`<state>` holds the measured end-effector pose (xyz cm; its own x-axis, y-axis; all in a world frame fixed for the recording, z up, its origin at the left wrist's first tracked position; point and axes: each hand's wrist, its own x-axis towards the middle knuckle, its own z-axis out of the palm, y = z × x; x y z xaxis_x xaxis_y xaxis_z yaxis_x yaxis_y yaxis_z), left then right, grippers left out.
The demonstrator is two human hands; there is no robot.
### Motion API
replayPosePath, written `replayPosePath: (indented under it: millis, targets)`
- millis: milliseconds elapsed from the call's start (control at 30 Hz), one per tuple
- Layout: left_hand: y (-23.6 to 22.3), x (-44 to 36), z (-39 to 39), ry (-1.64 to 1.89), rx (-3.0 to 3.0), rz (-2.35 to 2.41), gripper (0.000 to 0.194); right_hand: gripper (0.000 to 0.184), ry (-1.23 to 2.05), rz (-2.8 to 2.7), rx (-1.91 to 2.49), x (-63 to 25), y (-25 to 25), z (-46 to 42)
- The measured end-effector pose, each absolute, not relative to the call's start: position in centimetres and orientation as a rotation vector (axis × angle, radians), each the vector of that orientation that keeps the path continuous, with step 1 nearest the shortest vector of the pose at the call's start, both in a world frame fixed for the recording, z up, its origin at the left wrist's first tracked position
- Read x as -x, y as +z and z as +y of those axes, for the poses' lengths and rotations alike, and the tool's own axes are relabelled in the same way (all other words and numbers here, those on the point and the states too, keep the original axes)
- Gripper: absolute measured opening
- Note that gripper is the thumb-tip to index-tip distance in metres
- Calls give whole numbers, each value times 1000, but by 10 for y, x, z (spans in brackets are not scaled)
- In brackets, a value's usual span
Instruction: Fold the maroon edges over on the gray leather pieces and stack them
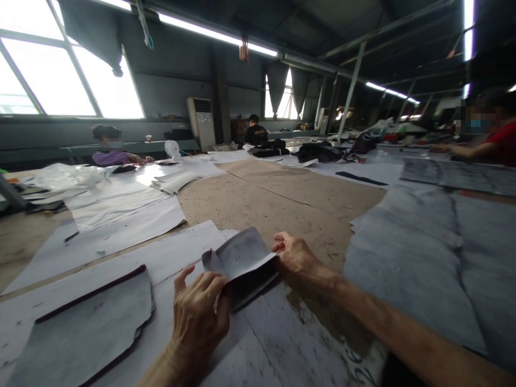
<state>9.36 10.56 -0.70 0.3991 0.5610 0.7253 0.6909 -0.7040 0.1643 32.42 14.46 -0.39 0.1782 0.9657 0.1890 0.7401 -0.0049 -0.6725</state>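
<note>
A folded piece of grey sheet material (241, 252) with a dark other side is held slightly above the white paper, its layers parted toward me. I cannot tell whether it is leather or cloth. My left hand (199, 303) grips its near left edge, index fingertip and thumb at the fold, the other fingers bent. At the right corner, my right hand (297, 257) pinches the edge; its thumb is partly hidden. To the left lies a larger grey piece (94, 322) with a dark folded strip along its far edge.
White paper sheets (133, 215) and brown board (290, 199) cover the table. Stacked grey sheets (407, 258) lie to the right. Dark cloth heaps (318, 152) and a small white fan (172, 149) stand farther back. Co-workers sit at left (108, 156), centre (256, 131) and right (502, 142).
</note>
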Motion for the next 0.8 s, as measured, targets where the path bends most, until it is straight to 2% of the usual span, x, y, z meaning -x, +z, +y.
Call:
replayPosePath:
  millis: [67, 133, 200, 300, 400, 533, 633, 800]
  targets:
    - [1, -95, 101, -1133, 2532, -1152, 22, 25, 489, -1589, 1764, -317, 0, 141]
    - [14, -101, 94, -1052, 2561, -1191, 36, 26, 483, -1577, 1715, -308, 5, 133]
    - [25, -114, 86, -941, 2559, -1201, 44, 36, 433, -1573, 1654, -298, 12, 124]
    - [34, -137, 79, -756, 2470, -1158, 33, 47, 355, -1582, 1572, -285, 21, 113]
    - [33, -146, 78, -735, 2344, -1035, 18, 44, 328, -1603, 1531, -281, 24, 109]
    - [30, -122, 87, -982, 2310, -1019, 21, 40, 377, -1578, 1595, -296, 17, 116]
    - [31, -92, 96, -1200, 2178, -1142, 11, 28, 434, -1527, 1698, -312, 8, 120]
    - [29, -68, 97, -1259, 2256, -1063, 5, 19, 546, -1575, 1719, -317, 9, 117]
